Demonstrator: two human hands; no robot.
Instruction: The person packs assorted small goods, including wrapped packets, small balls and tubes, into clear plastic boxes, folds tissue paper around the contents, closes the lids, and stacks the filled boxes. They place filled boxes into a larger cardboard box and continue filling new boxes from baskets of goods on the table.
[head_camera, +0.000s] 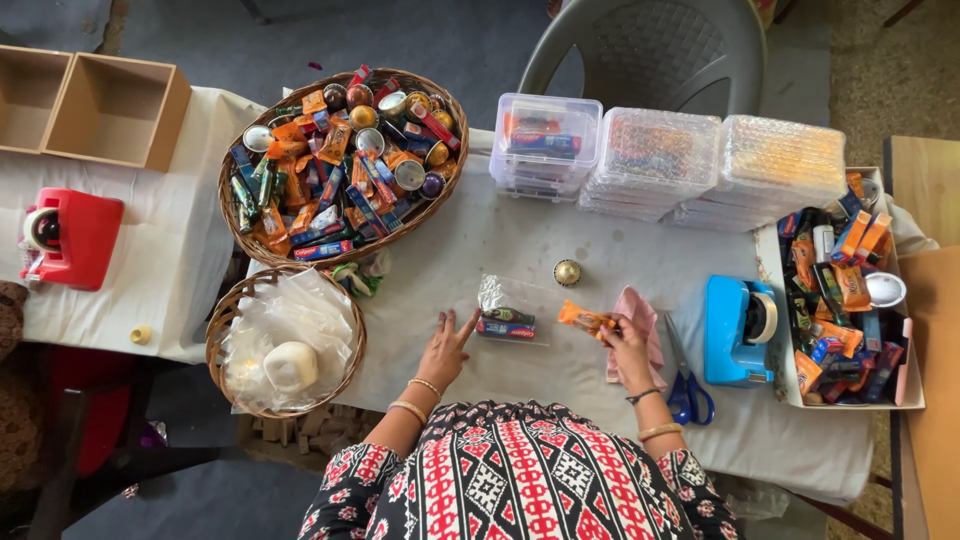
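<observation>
Your right hand (628, 338) pinches an orange snack packet (585, 319), long axis left-right, tip toward the clear bag (512, 308) under your left hand's (444, 350) spread fingers; packet print unreadable.

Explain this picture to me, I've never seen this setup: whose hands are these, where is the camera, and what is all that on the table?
There is no machine: a person works with bare hands, filmed by one camera on their head, looking down. The left hand rests flat on the white table, touching a clear bag with small packets inside. The right hand holds an orange wrapper over a pink cloth. Around them: a basket of sweets, a second basket of clear bags, stacked clear boxes, a gold ball, scissors, a blue tape dispenser and a tray of more packets.
</observation>
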